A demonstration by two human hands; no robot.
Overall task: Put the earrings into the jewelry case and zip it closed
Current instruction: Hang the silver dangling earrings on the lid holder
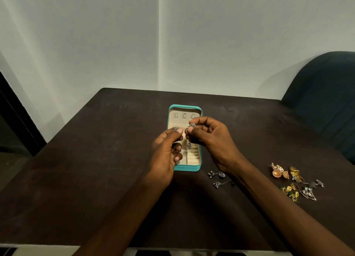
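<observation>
The silver earring (192, 125) is up in the air over the open jewelry case (184, 138), pinched at its studded top by the right hand (209, 140), thumb and forefinger curled tight on it, and a small dangling piece of it hangs down just above the case's ring rolls. The left hand (167, 152) is right beside it, thumb and forefinger pinching something small and silver at the earring's post end; what exactly, too tiny to tell, while its other fingers curl loosely over the case's left side. The case is teal outside, cream inside, lying flat and unzipped near the middle of the dark table (96, 179), lid half toward the wall with three little tabs showing, compartment half toward the person. Just beside the case's near right corner lie two more silver earrings (219, 179), close under the right wrist. Well apart to the right, near the table's right edge, sits a cluster of gold and silver earrings (294, 181), touching and overlapping. Plenty of bare tabletop to the left of the case and in front of it between the forearms. Beyond the right corner stands a dark chair (326, 102), and the pale wall (172, 35) runs close behind the table's far edge.
</observation>
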